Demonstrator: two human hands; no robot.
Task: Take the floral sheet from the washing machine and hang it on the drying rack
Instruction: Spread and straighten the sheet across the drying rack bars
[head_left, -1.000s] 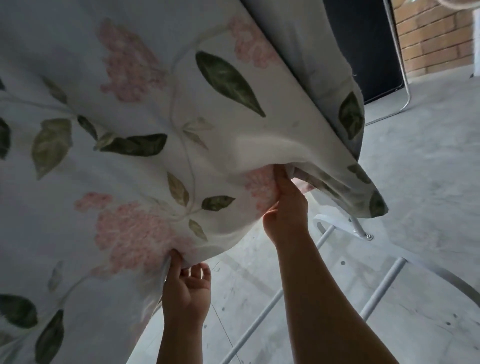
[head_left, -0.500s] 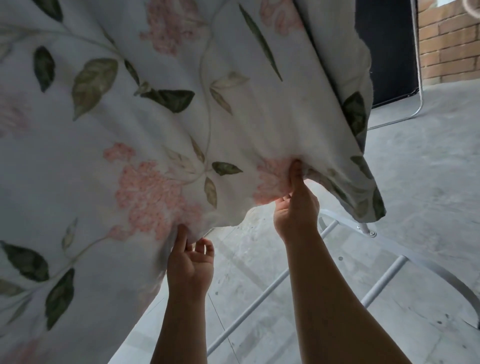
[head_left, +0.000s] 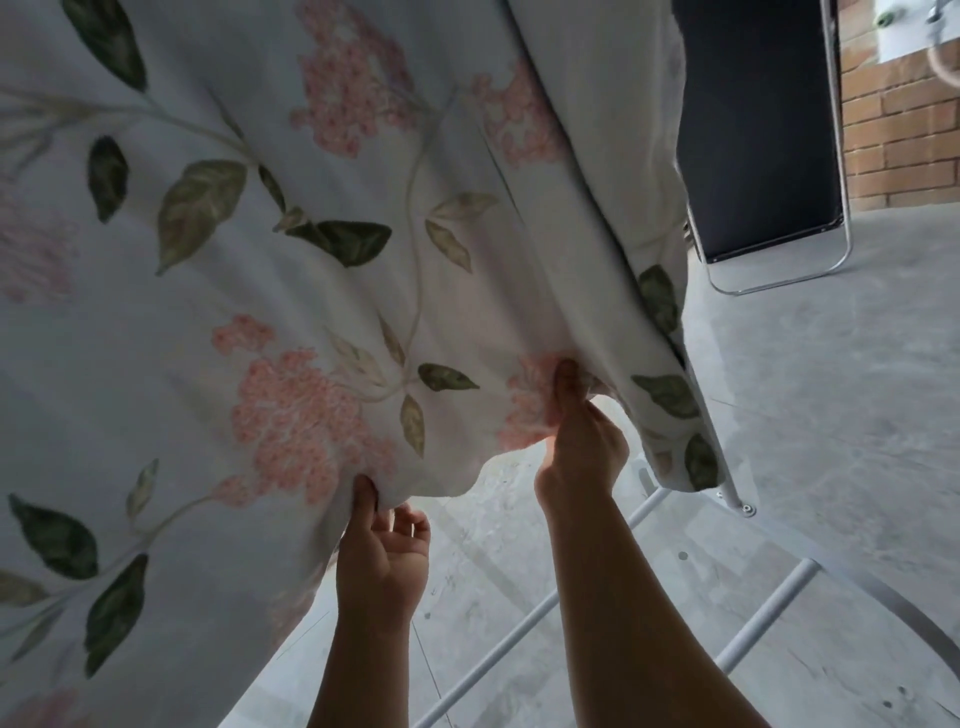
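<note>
The floral sheet (head_left: 270, 291), white with pink blossoms and green leaves, hangs from above and fills the left and centre of the view. My left hand (head_left: 382, 551) pinches its lower hem between thumb and fingers. A little higher and to the right, my right hand (head_left: 582, 441) grips the same hem, thumb on the near side. The drying rack (head_left: 753, 597) shows as white metal bars and a leg below and to the right of the sheet; its top is hidden behind the cloth. The washing machine is out of view.
Grey concrete floor (head_left: 831, 415) spreads to the right and below. A dark panel in a thin metal frame (head_left: 758, 130) stands at the back right against a brick wall (head_left: 904, 135).
The sheet has shifted down and spread wider across the view. Both hands keep their hold on the hem and have drawn slightly apart, the right one staying higher.
</note>
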